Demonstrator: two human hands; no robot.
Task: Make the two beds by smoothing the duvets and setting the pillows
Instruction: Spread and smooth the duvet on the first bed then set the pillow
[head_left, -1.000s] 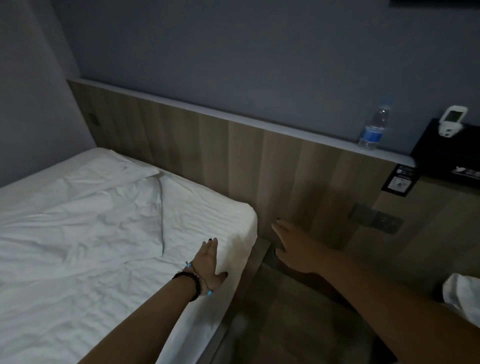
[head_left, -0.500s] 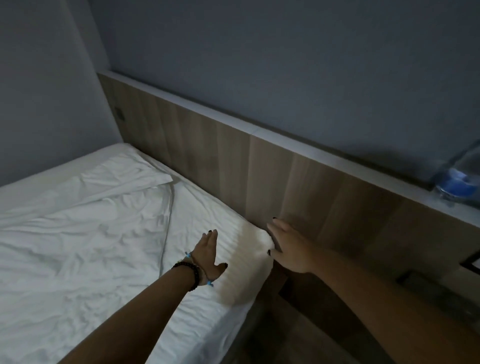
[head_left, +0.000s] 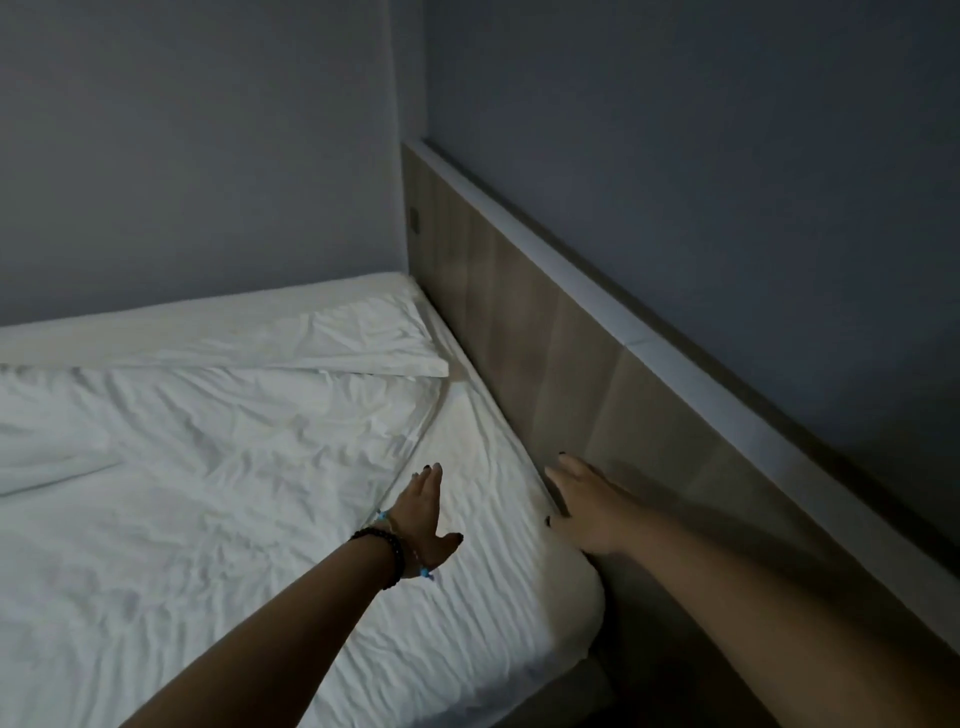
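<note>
We see the white duvet (head_left: 171, 499) spread across the left and middle of the bed, creased all over, with its upper edge ending short of the headboard. At the far side, against the grey wall (head_left: 197, 156), a flat white pillow (head_left: 322, 340) lies along the bed's edge, its near corner overlapping the duvet. Between the duvet's edge and the headboard a strip of wrinkled fitted sheet (head_left: 498, 566) lies bare, running down to the mattress corner nearest us.

Our left hand (head_left: 423, 514) rests palm down on that sheet, just beside the duvet's edge, fingers straight and together, thumb spread out to the right, gripping nothing. A dark beaded bracelet (head_left: 387, 553) and a thin cord with blue beads circle the wrist.

Further right, our right hand (head_left: 584, 506) lies at the seam where the mattress meets the wooden headboard (head_left: 561, 332), fingers extended and flat, pointing up along the gap. It holds nothing; the fingertips carry dark nail polish. Whether the palm presses the sheet edge or the board, we cannot tell.

A pale ledge (head_left: 597, 280) caps the headboard, with the blue-grey wall above it.
</note>
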